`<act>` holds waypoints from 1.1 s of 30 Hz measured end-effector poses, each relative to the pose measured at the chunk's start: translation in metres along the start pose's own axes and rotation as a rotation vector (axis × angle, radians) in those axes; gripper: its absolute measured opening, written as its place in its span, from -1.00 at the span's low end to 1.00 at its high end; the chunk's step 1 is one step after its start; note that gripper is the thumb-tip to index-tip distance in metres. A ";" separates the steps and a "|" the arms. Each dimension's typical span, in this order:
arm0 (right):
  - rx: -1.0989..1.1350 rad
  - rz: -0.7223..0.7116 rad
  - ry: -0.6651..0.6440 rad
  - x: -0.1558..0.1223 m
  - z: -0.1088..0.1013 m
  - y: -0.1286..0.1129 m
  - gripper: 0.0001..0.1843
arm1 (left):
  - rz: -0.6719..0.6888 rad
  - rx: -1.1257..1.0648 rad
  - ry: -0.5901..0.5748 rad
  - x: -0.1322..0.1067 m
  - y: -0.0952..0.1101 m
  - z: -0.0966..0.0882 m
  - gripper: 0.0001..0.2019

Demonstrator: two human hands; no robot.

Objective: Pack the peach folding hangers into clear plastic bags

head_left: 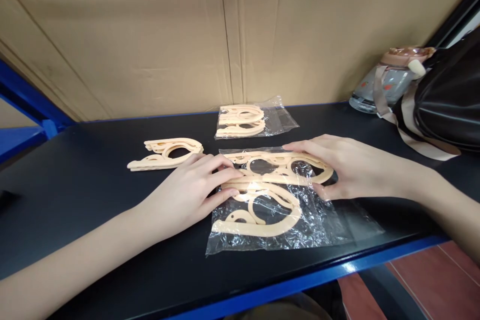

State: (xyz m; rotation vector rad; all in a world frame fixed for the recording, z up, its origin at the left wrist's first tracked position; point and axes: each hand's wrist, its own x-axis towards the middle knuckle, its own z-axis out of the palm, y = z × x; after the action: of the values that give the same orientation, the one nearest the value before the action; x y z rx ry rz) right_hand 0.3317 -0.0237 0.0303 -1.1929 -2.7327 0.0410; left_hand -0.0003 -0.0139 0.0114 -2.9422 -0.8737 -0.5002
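A clear plastic bag (330, 225) lies on the black shelf in front of me. In it are cream folding hangers, an upper one (275, 178) and a lower one (262, 230) nearer the front edge. My left hand (191, 187) grips the left end of the upper hanger, its fingertips near the lower one too. At the other end, my right hand (348, 167) has thumb and fingers around the upper hanger's curved tip, through or beside the film; I cannot tell which. Just beyond my left hand lies a loose folded hanger (165, 154), unbagged.
A second bag with folded hangers (242, 121) lies at the back against the cardboard wall (150, 35). On the right stand a strapped water bottle (393, 80) and a dark bag (446, 95). A blue rim (300, 280) edges the black shelf (93, 170).
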 end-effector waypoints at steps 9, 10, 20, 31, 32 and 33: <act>0.096 -0.060 0.101 0.010 0.016 -0.004 -0.34 | 0.032 0.056 -0.002 0.001 0.000 -0.003 -0.68; 0.088 -0.034 0.087 0.009 0.017 -0.003 -0.32 | 0.046 0.100 -0.001 0.001 0.001 -0.005 -0.66; 0.121 0.062 0.085 0.005 0.013 0.015 -0.22 | -0.056 0.419 -0.055 -0.012 0.006 -0.028 -0.56; 0.392 0.058 0.238 0.022 0.033 0.005 -0.38 | -0.221 0.201 -0.040 -0.011 -0.001 -0.013 -0.63; 0.427 0.062 0.237 0.023 0.034 0.004 -0.40 | -0.216 0.209 -0.031 -0.012 0.000 -0.013 -0.63; 0.455 0.067 0.235 0.024 0.035 0.004 -0.43 | -0.210 0.224 -0.023 -0.013 0.000 -0.013 -0.63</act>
State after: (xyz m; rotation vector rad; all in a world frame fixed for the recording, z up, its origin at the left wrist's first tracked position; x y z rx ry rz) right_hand 0.3134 -0.0022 -0.0018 -1.0752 -2.3090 0.4710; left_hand -0.0136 -0.0224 0.0195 -2.6747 -1.1660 -0.3500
